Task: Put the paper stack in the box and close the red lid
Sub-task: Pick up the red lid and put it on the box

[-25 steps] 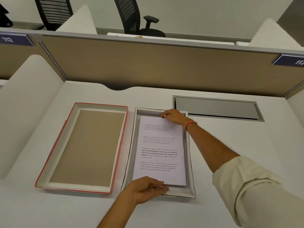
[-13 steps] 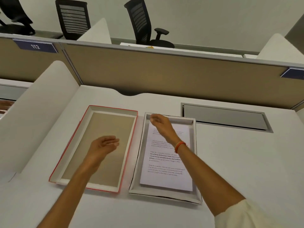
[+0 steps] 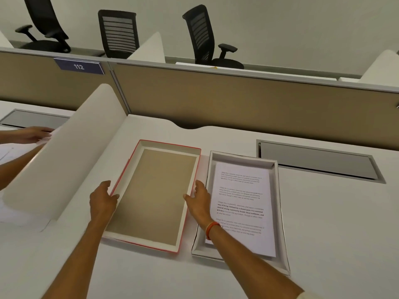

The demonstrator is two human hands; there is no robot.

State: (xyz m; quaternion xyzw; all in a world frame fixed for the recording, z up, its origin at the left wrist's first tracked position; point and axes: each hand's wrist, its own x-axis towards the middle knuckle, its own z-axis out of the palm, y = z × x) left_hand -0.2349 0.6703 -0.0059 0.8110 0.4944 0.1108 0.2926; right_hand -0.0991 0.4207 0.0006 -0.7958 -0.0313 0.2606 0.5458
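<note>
Desk [image 3: 323, 223], white, bearing all items below.

Left hand [image 3: 103, 200]: fingers curled over the left long edge of the red lid [image 3: 151, 197], thumb on the inner rim; gripping it.

Right hand [image 3: 199, 200]: thumb and fingers closed on the lid's right long edge; orange band [image 3: 210, 228] at the wrist, forearm crossing over the box.

Red lid: lying open side up, brown inside, red outer walls, just left of the box.

Box [image 3: 280, 212]: white, shallow, uncovered; paper stack [image 3: 244, 199] lies flat inside, printed side up.

Curved white divider [image 3: 64, 154]: left of the lid. Another person's hand [image 3: 30, 134] shows beyond it.

Grey hatch [image 3: 315, 161]: set in the desk, behind the box.

Tan partition [image 3: 237, 100] with tag "112" [image 3: 78, 66]; black office chairs [image 3: 200, 37] beyond.
</note>
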